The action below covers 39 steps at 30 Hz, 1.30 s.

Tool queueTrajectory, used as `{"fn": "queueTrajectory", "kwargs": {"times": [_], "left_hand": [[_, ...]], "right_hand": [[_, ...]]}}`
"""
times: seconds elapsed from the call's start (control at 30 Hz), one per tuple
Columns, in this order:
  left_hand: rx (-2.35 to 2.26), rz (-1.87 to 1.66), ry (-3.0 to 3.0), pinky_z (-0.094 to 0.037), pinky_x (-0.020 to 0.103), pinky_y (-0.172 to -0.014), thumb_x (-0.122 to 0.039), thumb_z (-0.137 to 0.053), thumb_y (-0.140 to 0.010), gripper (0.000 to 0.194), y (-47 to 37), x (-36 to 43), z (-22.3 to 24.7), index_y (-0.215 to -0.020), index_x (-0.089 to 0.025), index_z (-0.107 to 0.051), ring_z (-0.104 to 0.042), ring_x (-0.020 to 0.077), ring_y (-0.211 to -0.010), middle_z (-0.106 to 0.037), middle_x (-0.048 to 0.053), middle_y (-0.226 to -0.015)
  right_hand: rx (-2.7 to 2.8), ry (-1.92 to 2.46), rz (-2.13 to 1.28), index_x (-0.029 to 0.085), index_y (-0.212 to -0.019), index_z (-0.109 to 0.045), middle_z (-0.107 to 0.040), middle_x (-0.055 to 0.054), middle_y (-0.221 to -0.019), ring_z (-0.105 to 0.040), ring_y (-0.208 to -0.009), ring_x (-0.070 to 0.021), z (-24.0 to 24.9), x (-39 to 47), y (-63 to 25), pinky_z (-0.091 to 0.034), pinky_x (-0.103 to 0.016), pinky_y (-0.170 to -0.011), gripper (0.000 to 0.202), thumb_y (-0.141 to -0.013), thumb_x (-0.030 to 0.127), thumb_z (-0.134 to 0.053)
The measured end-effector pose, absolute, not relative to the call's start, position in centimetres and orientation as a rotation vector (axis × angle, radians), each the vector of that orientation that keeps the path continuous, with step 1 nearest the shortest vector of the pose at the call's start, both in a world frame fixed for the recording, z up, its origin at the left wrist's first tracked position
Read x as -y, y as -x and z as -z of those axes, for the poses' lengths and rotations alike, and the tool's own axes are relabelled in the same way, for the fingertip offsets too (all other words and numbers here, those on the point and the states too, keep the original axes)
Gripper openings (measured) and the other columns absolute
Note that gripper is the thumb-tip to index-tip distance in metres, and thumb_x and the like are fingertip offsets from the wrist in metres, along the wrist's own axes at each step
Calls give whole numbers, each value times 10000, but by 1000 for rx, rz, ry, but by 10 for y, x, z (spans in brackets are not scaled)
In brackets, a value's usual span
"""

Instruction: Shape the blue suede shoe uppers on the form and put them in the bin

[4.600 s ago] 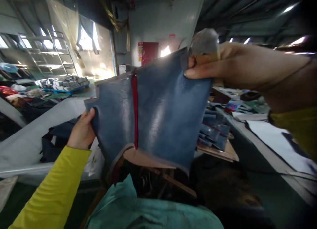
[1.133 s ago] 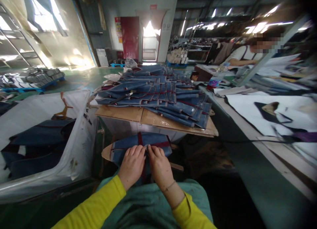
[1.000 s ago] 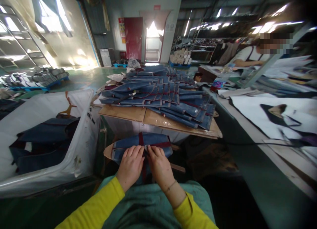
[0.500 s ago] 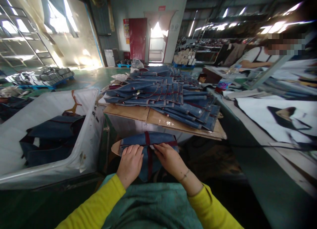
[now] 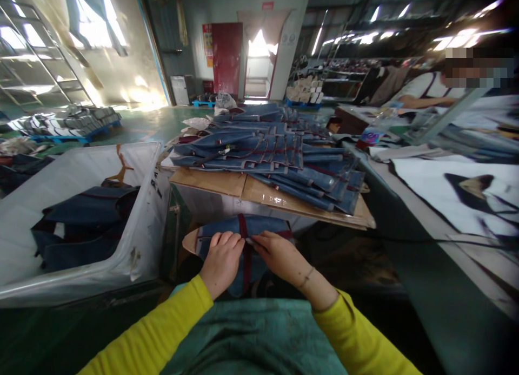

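Note:
In front of my lap lies a blue bag (image 5: 259,223) with dark red bands that cross at its middle. My left hand (image 5: 223,258) has its fingers curled over the bag's near panel, just left of the crossing. From the other side my right hand (image 5: 279,256) pinches the bag's edge at the crossing, thumb and forefinger together. A small greyish bit shows at those fingertips, too small to name. The hands almost touch, and they hide part of the seam between them.
Flat blue pieces (image 5: 271,153) are piled on cardboard (image 5: 227,183) ahead. A white bin (image 5: 141,218) at left holds finished-looking blue bags (image 5: 91,212). At right stand a worktable (image 5: 458,239) and a bottle (image 5: 371,134); a person (image 5: 430,91) works behind it.
My left hand has slid right along the bag, closer to my right hand. The right hand's fingertips have shifted slightly left and still pinch at the crossing.

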<state>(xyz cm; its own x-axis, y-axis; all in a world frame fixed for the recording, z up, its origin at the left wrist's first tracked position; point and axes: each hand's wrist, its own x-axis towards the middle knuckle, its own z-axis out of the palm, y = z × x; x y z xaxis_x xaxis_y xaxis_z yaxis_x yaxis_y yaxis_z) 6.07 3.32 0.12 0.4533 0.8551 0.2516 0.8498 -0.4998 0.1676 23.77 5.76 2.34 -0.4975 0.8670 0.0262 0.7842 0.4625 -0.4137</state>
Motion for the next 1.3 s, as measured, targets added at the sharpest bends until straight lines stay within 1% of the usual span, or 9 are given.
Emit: {"fn": "queueTrajectory", "kwargs": {"times": [0.23, 0.4, 0.6, 0.67, 0.77, 0.87, 0.97, 1.03, 1.3], "left_hand": [[-1456, -464, -2694, -369, 391, -977, -99, -391, -886, 323, -58, -41, 12, -1181, -112, -524, -471, 230, -1097, -562, 86, -1198], [-1472, -482, -2665, -385, 411, -978, -103, -402, -862, 324, -61, -45, 16, -1155, -128, -538, -481, 242, -1116, -562, 102, -1198], [-1491, -499, -2641, -398, 423, -969, -125, -423, -860, 317, -62, -43, 14, -1153, -134, -542, -481, 248, -1133, -565, 106, -1209], [-1496, -522, -2636, -398, 423, -971, -136, -422, -869, 328, -58, -41, 13, -1177, -150, -536, -481, 242, -1137, -569, 95, -1214], [-1509, -541, -2638, -398, 425, -971, -137, -429, -870, 352, -49, -37, 11, -1206, -173, -528, -480, 238, -1140, -571, 78, -1223], [-1551, -558, -2637, -404, 426, -970, -129, -421, -872, 355, -36, -33, 11, -1205, -169, -538, -489, 238, -1131, -581, 81, -1213], [-1582, -570, -2628, -407, 420, -977, -121, -420, -870, 369, -25, -30, 12, -1220, -162, -530, -492, 232, -1131, -585, 84, -1208], [-1587, -575, -2620, -410, 414, -979, -119, -426, -866, 383, -20, -29, 12, -1234, -164, -519, -494, 228, -1130, -582, 81, -1214], [-1641, -564, -2619, -424, 410, -979, -129, -420, -875, 380, 9, -24, 19, -1241, -170, -518, -509, 217, -1134, -585, 84, -1220]], "right_hand": [[2477, 1563, -319, 178, -1063, -621, -613, -71, -921, -566, -868, -157, -14, -54, -224, -440, -249, -778, 291, -931, 193, -362], [2463, 1575, -201, 193, -1129, -586, -605, -91, -981, -537, -910, -177, -4, -55, -221, -447, -272, -792, 298, -918, 172, -378], [2429, 1648, -73, 170, -1224, -517, -579, -121, -1030, -500, -931, -216, 7, -62, -219, -466, -296, -687, 359, -882, 131, -416], [2412, 1611, -44, 166, -1242, -510, -576, -117, -1057, -493, -941, -212, 10, -65, -222, -467, -298, -720, 366, -894, 137, -401], [2351, 1581, -53, 158, -1210, -545, -585, -103, -1063, -492, -940, -201, 10, -67, -226, -458, -301, -800, 335, -912, 162, -390], [2311, 1495, -111, 158, -1141, -588, -590, -91, -1058, -495, -942, -192, 4, -63, -225, -453, -306, -842, 292, -905, 162, -416], [2315, 1314, -181, 174, -1171, -569, -587, -85, -1087, -499, -975, -180, -2, -54, -215, -452, -312, -876, 302, -899, 163, -440], [2342, 1242, -204, 185, -1181, -565, -593, -87, -1083, -507, -987, -179, -1, -50, -207, -461, -318, -869, 309, -898, 162, -443], [2486, 1237, -184, 180, -1170, -559, -595, -88, -1066, -508, -989, -178, 10, -54, -165, -483, -293, -820, 301, -898, 148, -435]]}}
